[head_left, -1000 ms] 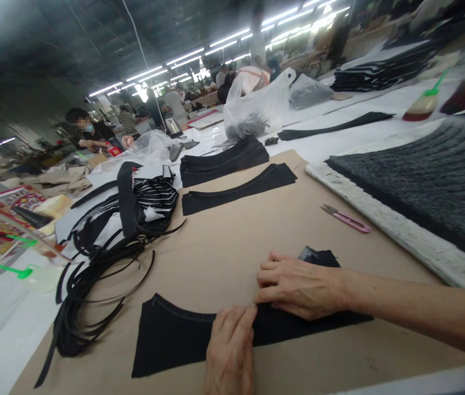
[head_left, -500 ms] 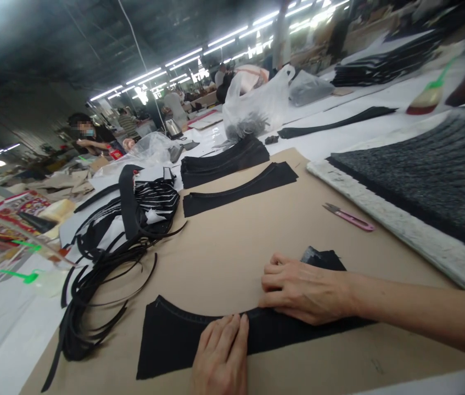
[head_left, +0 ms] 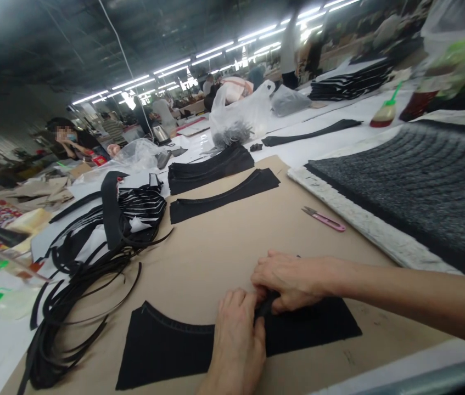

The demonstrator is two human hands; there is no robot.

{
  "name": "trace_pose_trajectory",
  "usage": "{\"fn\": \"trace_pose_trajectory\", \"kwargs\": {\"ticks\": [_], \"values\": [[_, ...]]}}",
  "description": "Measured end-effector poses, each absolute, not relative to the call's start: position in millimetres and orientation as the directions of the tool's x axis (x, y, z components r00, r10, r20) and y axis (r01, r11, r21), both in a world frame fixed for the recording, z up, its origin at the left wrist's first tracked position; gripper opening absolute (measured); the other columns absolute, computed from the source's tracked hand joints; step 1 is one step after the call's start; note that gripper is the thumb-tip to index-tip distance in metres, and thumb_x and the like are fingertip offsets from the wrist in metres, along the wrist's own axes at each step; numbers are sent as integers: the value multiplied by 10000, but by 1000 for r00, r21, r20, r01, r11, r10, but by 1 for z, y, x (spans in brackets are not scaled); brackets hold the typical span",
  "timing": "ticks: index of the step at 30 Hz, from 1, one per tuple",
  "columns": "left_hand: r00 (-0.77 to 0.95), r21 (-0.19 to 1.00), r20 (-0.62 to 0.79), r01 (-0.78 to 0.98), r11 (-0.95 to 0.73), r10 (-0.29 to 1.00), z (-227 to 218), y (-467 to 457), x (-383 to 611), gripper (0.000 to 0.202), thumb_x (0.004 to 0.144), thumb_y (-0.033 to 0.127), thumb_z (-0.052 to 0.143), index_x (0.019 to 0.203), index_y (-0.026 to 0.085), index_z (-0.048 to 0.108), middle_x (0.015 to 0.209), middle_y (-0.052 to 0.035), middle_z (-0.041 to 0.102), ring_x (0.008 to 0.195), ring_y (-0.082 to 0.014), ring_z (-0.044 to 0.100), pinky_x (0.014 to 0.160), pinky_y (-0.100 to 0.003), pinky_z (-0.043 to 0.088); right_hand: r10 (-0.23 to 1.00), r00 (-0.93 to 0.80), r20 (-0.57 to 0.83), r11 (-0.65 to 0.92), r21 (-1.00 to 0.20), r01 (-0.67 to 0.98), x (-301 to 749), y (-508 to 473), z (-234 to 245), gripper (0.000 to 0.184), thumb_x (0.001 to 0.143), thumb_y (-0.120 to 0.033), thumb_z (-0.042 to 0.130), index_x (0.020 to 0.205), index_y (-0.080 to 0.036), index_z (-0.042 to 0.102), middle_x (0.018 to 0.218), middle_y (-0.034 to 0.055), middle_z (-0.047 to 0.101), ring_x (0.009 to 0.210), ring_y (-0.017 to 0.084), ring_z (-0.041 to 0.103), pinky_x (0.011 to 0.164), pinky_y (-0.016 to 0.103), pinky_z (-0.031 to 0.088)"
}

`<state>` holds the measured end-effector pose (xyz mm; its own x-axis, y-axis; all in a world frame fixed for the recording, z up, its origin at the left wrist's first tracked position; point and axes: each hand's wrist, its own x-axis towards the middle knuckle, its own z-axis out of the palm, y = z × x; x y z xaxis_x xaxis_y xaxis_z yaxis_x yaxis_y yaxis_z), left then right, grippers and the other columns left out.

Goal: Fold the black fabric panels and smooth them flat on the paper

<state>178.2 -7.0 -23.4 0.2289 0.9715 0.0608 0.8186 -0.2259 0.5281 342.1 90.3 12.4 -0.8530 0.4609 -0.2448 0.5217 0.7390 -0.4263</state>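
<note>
A black curved fabric piece (head_left: 166, 345) lies on the brown board (head_left: 216, 247) in front of me, with a narrow band along its concave upper edge. My left hand (head_left: 238, 334) is closed at the middle of that edge, fingers bent and thumb to the right. Close beside it, my right hand (head_left: 293, 280) has its fingers bent and pinched on the same edge. What lies under the fingertips is partly hidden. Farther back on the board is a similar black curved piece (head_left: 224, 197), in front of a stack of black pieces (head_left: 211, 170).
Pink-handled thread snips (head_left: 323, 219) lie to the right, near a white-edged pad (head_left: 359, 219) under dark grey ribbed material (head_left: 401, 181). A tangle of black strips (head_left: 79, 307) spills onto the board's left side. Green-tipped bottles (head_left: 384, 114) and plastic bags (head_left: 240, 112) stand farther off.
My left hand has slid right along the edge, from lying flat to bent fingers with the thumb showing. My right hand has come closer to it, gripping the edge. The view has shifted slightly.
</note>
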Motion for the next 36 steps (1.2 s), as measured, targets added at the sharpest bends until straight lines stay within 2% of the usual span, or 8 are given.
{"fn": "trace_pose_trajectory", "kwargs": {"ticks": [8,15,19,23,25,28,32,36], "values": [[204,571,-37,807,-147,978,-15,0,181,338,660,-40,493,830,216,633,866,-17,632,861,-200,612,781,-335,496,432,-883,-186,730,-504,463,353,93,11,131,735,-187,728,849,-198,664,871,7,614,879,190,556,741,288,371],[277,520,137,797,-307,951,-25,-12,181,391,778,-25,428,983,208,667,893,-39,627,857,-181,607,773,-309,522,394,-917,58,768,-569,294,373,84,-6,93,825,-105,617,880,-178,634,868,27,608,886,175,551,804,288,406],[316,343,293,846,-407,903,-45,-26,183,405,822,0,374,1070,166,648,932,-75,633,852,-187,607,764,-301,536,340,-928,154,845,-483,230,380,80,-14,73,888,-128,549,872,-176,601,884,43,590,896,173,524,827,294,395],[394,1,501,890,-456,770,-75,-44,181,535,779,-24,400,1270,122,555,1116,-105,661,1034,-227,608,895,-330,508,278,-944,176,917,-342,206,384,79,-18,139,923,-145,483,819,-188,564,854,43,577,817,174,493,736,314,361],[417,-54,553,882,-469,721,-85,-51,178,559,787,-16,396,1314,121,521,1201,-101,644,1127,-226,582,936,-323,487,249,-950,187,938,-291,189,386,79,-20,167,942,-157,443,822,-189,555,851,48,574,800,176,481,717,322,341],[422,7,572,855,-519,703,-88,-54,171,553,818,11,358,1341,133,493,1234,-84,637,1177,-210,561,970,-328,463,226,-953,204,956,-234,177,387,80,-22,204,961,-174,396,823,-189,545,837,50,566,776,176,465,702,326,323],[344,141,529,866,-480,776,-73,-44,167,504,879,63,376,1372,153,438,1179,-70,658,1088,-181,601,967,-355,443,199,-959,204,973,-159,168,387,80,-23,190,951,-175,395,826,-191,537,830,45,559,757,176,454,689,326,315],[325,275,373,856,-439,869,-51,-29,174,409,890,113,442,1261,235,563,1005,-49,666,943,-188,610,860,-370,447,162,-965,208,985,-91,145,387,79,-23,154,919,-154,428,813,-194,532,818,36,559,750,173,453,717,330,321]]}}
